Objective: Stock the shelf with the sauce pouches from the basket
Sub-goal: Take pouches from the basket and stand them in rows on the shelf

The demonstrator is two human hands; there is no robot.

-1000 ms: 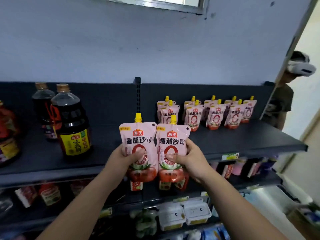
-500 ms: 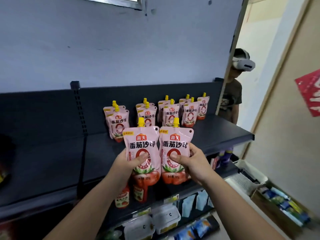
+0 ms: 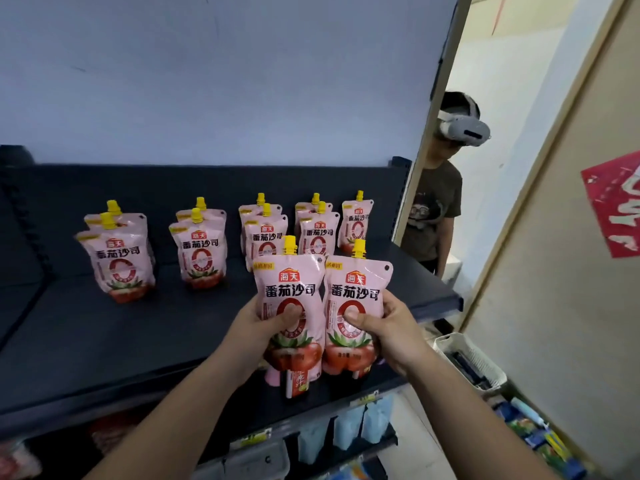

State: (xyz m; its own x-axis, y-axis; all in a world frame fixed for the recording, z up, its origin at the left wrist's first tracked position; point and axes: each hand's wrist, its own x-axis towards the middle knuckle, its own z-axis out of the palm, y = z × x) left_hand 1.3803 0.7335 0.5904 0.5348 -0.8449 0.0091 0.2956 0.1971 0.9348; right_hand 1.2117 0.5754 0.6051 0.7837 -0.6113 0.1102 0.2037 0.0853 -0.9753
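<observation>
Left hand (image 3: 254, 329) grips left pouch (image 3: 289, 289), right hand (image 3: 396, 336) right pouch (image 3: 356, 292), upright over shelf (image 3: 138, 337) front; rows (image 3: 199, 249) stand behind.

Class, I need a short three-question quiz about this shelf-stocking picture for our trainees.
1. True or false: the left hand and the right hand each grip a sauce pouch.
2. The pouch caps are: A red, B yellow, C green.
3. Fill in: the white basket sits on the floor to the ___ of the shelf.
Key: 1 true; 2 B; 3 right.
</observation>
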